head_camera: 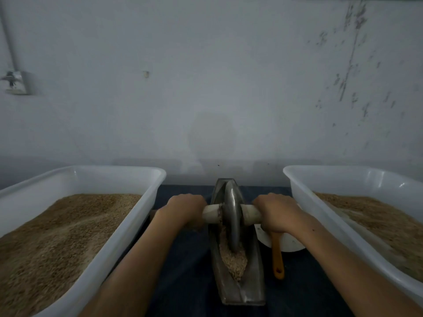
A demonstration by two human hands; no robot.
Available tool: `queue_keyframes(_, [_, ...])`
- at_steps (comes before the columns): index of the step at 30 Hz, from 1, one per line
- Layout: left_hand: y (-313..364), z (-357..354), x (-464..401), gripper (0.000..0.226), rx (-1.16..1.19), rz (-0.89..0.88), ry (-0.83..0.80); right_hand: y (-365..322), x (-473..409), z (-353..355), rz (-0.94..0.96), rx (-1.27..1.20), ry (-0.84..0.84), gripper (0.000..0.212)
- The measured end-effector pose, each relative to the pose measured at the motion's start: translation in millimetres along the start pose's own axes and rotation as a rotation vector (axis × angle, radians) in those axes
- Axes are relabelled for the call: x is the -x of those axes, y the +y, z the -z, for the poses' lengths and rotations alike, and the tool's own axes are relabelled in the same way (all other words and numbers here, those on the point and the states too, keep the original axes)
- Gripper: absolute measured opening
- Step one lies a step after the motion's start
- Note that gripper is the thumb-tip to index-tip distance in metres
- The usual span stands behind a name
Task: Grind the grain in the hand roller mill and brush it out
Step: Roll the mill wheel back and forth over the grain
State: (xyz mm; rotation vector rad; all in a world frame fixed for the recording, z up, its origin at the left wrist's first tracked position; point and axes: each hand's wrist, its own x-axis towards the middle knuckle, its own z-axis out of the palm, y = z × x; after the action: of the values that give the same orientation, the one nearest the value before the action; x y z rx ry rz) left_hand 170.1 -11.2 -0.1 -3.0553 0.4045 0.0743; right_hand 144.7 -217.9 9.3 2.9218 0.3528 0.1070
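The hand roller mill (238, 259), a narrow boat-shaped metal trough (251, 289) with a heavy grinding wheel (231, 216) standing upright in it, is set lengthwise on the dark tabletop (190, 271) between two white plastic tubs. The wooden axle handle (211, 213) is gripped on either side of the wheel: the left hand (185, 208) is curled round the left stub, the right hand (275, 210) round the right stub.

The wheel is judged to be heavy, stiff and smooth, so it is best held close to the wheel on both stubs, with even downward pressure, lest it tip sideways out of the groove. Crushed grain (234, 259) is gathered in the near part of the trough; it is loose and light and would be scattered easily by a fast stroke.

The left tub (96, 255) and the right tub (320, 202) are both filled with brownish grain or meal; which is ground cannot be told. A white bowl (290, 244) lies just right of the trough, partly hidden under the right wrist, and an orange-handled tool (277, 257), perhaps the brush, is leaned against it, untouched.
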Motion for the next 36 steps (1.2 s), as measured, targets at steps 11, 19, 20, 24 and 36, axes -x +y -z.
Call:
queue_keyframes(11, [5.5,-2.0,0.3,0.034,-0.055,0.024,0.178,2.2,-5.7,-9.8,-0.044,-0.063,0.044,0.017])
queue_keyframes(19, [2.5,-11.3,-2.7,0.027,-0.034,0.043,0.294,0.1,-8.2,-20.5,-0.051,0.003,0.326,0.019])
queue_keyframes(20, [2.4,-10.1,-2.6,0.029,-0.039,0.041,0.267,0.2,-7.5,-17.8,-0.047,0.001,0.283,0.021])
queue_keyframes(24, [1.8,0.5,1.0,0.04,-0.03,0.033,0.054,3.0,-3.2,-3.9,-0.012,-0.03,0.03,0.016])
queue_keyframes(36, [3.3,-1.9,0.4,0.033,-0.04,0.042,0.127,2.8,-4.5,-3.0,-0.028,-0.055,0.001,0.016])
